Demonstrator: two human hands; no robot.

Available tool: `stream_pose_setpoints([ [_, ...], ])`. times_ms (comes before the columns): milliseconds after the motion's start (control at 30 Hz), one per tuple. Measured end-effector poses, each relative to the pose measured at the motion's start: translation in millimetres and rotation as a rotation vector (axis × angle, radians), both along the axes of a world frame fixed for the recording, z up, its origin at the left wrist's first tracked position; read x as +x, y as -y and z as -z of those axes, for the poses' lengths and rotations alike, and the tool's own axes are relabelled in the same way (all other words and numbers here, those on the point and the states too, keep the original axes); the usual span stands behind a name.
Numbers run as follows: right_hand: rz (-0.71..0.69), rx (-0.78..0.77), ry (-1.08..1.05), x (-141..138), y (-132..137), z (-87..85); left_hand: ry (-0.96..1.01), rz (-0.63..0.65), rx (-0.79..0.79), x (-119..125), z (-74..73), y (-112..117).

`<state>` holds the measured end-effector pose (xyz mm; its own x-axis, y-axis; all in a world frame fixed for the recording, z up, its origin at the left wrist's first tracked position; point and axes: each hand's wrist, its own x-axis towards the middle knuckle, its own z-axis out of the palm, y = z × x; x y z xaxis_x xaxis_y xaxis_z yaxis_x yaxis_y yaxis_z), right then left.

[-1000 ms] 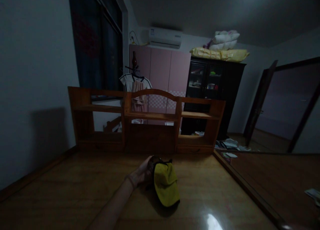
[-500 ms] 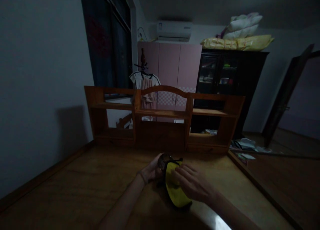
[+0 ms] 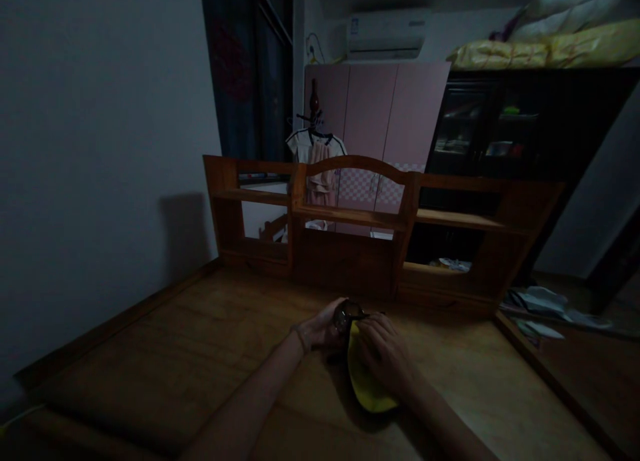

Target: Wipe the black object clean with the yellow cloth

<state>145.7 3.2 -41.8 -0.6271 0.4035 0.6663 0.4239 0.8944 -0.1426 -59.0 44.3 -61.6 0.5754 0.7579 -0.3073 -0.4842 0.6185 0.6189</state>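
Note:
My left hand (image 3: 325,326) is closed on what look like glasses (image 3: 344,315), with a round, dark shiny lens facing up and a thin dark frame beside it. A yellow cloth (image 3: 367,387) with a dark edge hangs from my right hand (image 3: 387,351). The fingers of that hand are curled over the top of the cloth, close against the glasses. Both hands are held together above the wooden surface. Dim light and my fingers hide part of the glasses and the upper cloth.
Beyond my hands, a wooden shelf unit (image 3: 350,217) stands along the far edge of the wooden surface (image 3: 210,341). A white wall (image 3: 110,147) is on the left. A raised edge (image 3: 550,384) runs down the right side, with papers (image 3: 543,301) on the floor past it.
The view has turned and come nearer, so the shelf looks larger. My right hand has shifted over the top of the cloth, nearer the glasses; my left hand keeps its hold.

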Motion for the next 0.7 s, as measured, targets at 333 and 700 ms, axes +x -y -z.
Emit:
stream_pose_setpoints([
  [333,-0.011,0.018,0.167,1.9,-10.1,20.1,-0.097,-0.022,-0.003,-0.6,-7.7,7.7],
  [700,0.001,0.026,0.130,-1.8,-0.1,8.7,-0.128,-0.030,0.011,2.9,-12.3,9.4],
])
